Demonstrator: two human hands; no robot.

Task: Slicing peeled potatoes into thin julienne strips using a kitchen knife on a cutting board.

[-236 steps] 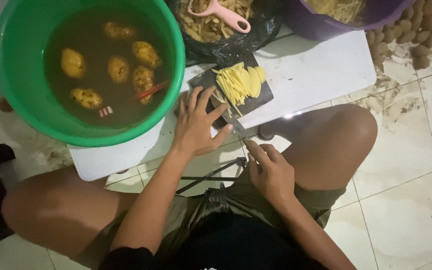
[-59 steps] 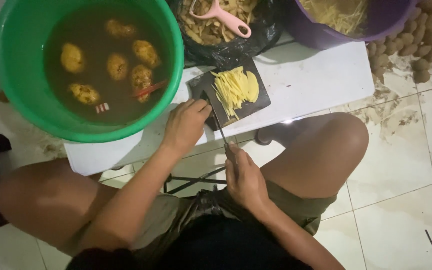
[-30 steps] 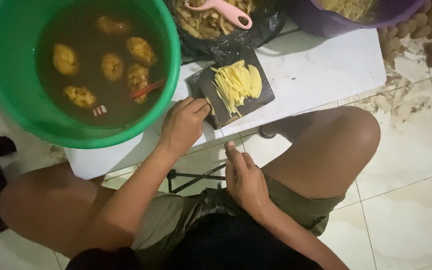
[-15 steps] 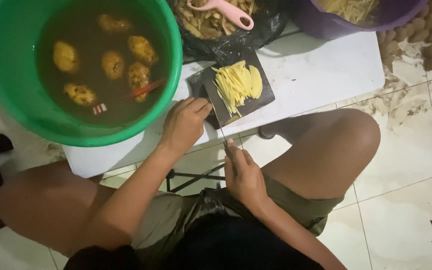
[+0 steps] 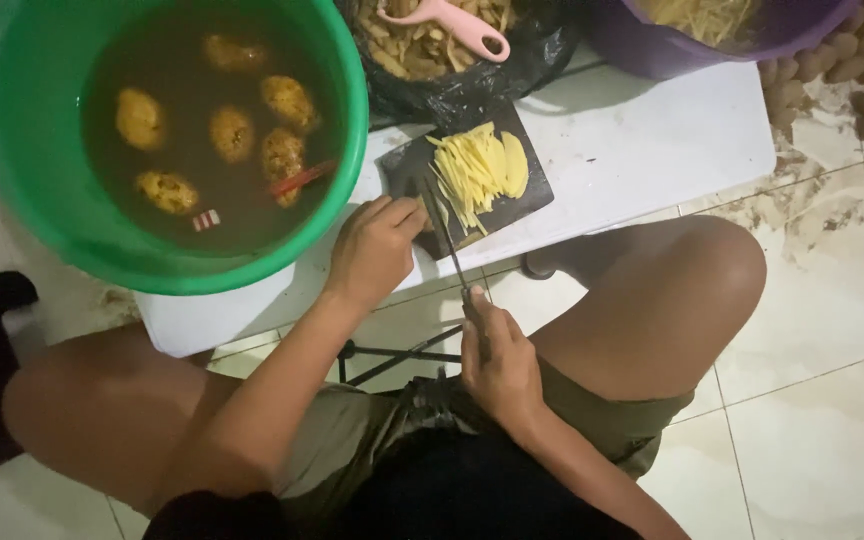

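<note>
low white table (image 5: 642, 150), green basin (image 5: 12, 150), dark cutting board (image 5: 532, 195), black bag (image 5: 512, 70), purple tub (image 5: 652, 50)

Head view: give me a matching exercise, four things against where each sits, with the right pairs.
Things:
1. peeled potatoes
2. pink peeler
3. potato strips
4. knife

Places:
A. on the dark cutting board
B. in the right hand, blade on the board
C. in the green tub of brown water
D. on peels in the black bag

Pairs: 1-C, 2-D, 3-A, 4-B
</note>
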